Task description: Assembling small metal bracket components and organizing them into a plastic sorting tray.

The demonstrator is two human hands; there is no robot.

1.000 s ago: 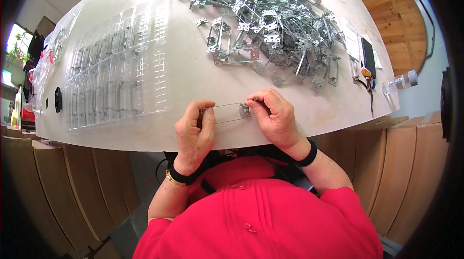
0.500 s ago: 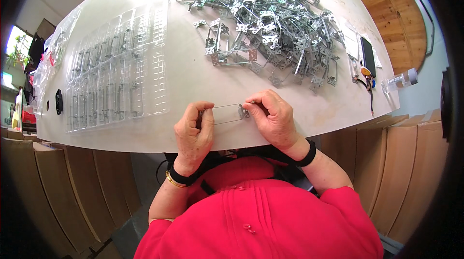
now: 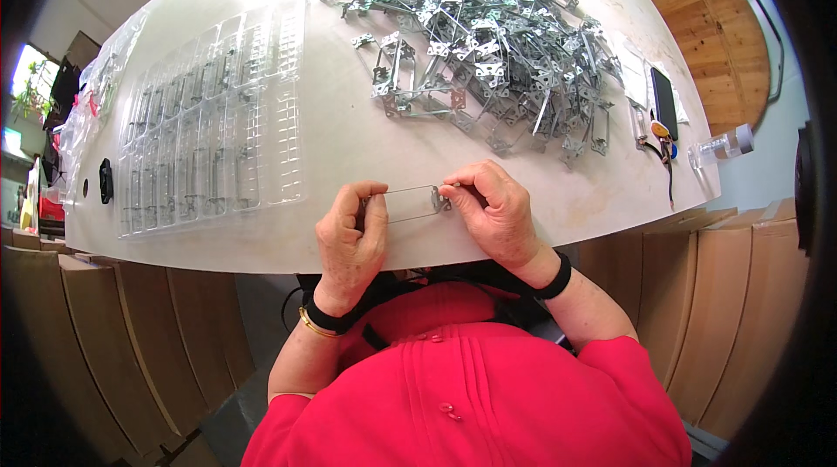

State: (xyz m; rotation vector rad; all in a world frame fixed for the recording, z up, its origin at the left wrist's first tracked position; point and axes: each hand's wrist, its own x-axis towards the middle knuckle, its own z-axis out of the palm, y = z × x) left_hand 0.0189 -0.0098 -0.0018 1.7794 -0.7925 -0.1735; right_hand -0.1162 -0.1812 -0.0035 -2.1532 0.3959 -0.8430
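Observation:
Between my hands, over the table's near edge, is a metal bracket [image 3: 436, 198] with two thin parallel rods and a small plate at its right end. My left hand [image 3: 353, 227] is closed in a pinch on its left end, which the fingers hide. At the right end, the thumb and forefinger of my right hand [image 3: 495, 212] pinch by the plate. A large heap of similar grey metal brackets [image 3: 514, 48] lies beyond my hands. To the left, a clear plastic tray [image 3: 283, 118] holds several of these brackets in its slots.
On the table's right are a dark phone [image 3: 663, 101], a tool with a yellow-orange part [image 3: 660, 129] and a clear bottle [image 3: 722, 145]. A small black object [image 3: 106, 183] sits left of the tray. Cardboard boxes [image 3: 706, 301] stand below the table edge on both sides.

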